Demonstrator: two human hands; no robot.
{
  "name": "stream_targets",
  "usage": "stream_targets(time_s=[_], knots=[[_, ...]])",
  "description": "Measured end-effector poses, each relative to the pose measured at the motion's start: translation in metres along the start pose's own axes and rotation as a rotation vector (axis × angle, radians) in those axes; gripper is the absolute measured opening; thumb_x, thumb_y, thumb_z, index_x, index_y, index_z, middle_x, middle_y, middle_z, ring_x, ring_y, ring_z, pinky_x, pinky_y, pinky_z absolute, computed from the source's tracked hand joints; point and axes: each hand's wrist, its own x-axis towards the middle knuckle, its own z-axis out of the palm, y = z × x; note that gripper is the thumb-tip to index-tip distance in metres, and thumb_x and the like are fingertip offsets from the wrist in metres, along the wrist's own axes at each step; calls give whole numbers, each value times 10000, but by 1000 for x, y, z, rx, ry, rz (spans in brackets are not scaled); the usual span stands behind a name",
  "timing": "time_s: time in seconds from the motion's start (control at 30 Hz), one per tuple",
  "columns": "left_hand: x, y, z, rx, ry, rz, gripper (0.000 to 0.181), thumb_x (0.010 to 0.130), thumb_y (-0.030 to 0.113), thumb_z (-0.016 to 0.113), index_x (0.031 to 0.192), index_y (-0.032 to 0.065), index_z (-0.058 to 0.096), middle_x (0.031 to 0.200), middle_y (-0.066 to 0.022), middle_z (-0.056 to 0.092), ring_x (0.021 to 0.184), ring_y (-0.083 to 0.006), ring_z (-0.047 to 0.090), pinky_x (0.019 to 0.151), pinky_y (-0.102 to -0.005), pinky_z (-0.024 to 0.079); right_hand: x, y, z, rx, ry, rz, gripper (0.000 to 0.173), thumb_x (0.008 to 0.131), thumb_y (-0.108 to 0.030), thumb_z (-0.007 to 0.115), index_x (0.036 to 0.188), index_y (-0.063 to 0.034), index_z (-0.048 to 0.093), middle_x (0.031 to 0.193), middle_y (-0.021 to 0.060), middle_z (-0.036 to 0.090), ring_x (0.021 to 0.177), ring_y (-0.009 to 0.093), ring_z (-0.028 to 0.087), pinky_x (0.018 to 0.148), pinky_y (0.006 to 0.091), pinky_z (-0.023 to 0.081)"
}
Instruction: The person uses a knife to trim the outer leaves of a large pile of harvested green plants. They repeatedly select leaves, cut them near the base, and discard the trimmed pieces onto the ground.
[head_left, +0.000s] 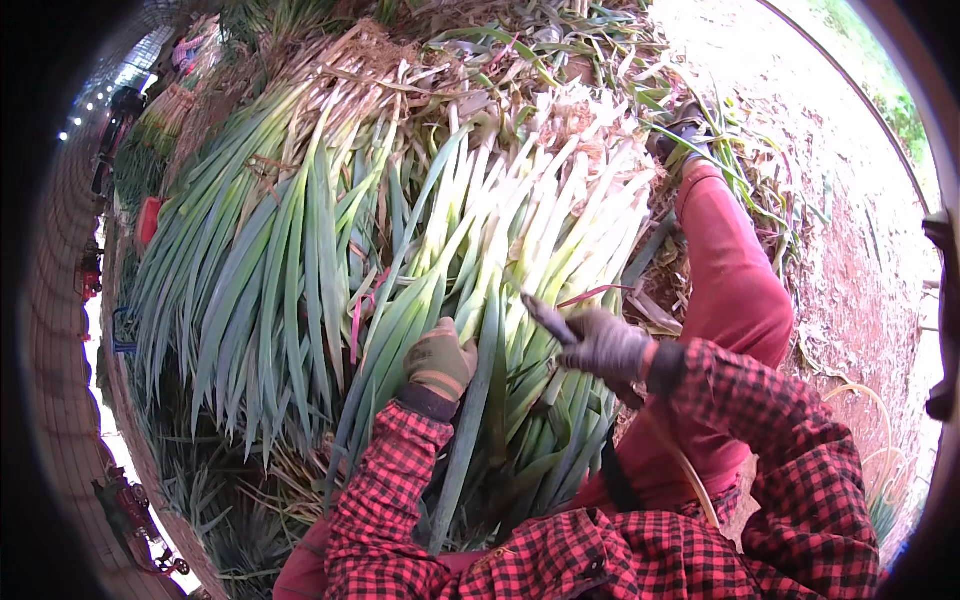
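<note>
Before me lies a broad pile of long green onions (532, 217), their white stalks and brown roots pointing away from me. My left hand (441, 361), in a greenish work glove, is curled on the green leaves in the pile's middle; its fingertips are hidden. In a grey glove, my right hand (609, 346) grips a dark nozzle gun (551, 319). Its thin tip is blurred and points left over the pale stalks. A tan hose (691, 480) runs down from below that hand. A pink tie (358, 322) lies among the leaves left of my left hand.
More onions (255, 202) spread to the left, with loose dry leaves and trimmings (540, 45) at the far side. My bent leg (727, 262) borders the pile on the right. A red object (148, 220) and small machines (139, 517) stand far left.
</note>
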Motion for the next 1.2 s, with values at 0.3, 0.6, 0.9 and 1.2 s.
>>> stream_targets(time_s=[0.3,0.6,0.9,1.2], knots=[[-3,-3,7,-78,75,9,342,802,320,680,906,18,556,792,-235,653,769,-421,645,671,-490,511,87,21,-49,247,339,100,326,726,-243,691,750,65,589,546,69,539,379,175,488,369,350,404],[-5,4,12,-67,137,78,333,831,337,652,916,38,531,756,-198,657,718,-385,657,630,-470,514,118,32,-100,192,478,243,289,726,-240,708,771,38,644,623,68,594,487,170,534,488,338,448],[-16,11,12,139,188,140,372,867,372,618,978,50,468,701,-105,642,625,-295,665,519,-421,501,88,20,-77,314,307,312,336,702,-248,726,819,57,645,649,84,603,562,181,583,545,334,479],[-16,12,-1,56,91,94,637,864,315,617,1398,97,348,932,-184,635,739,-347,660,632,-474,510,100,37,-80,363,318,224,251,767,-210,694,816,18,599,637,37,558,450,115,480,398,291,393]])
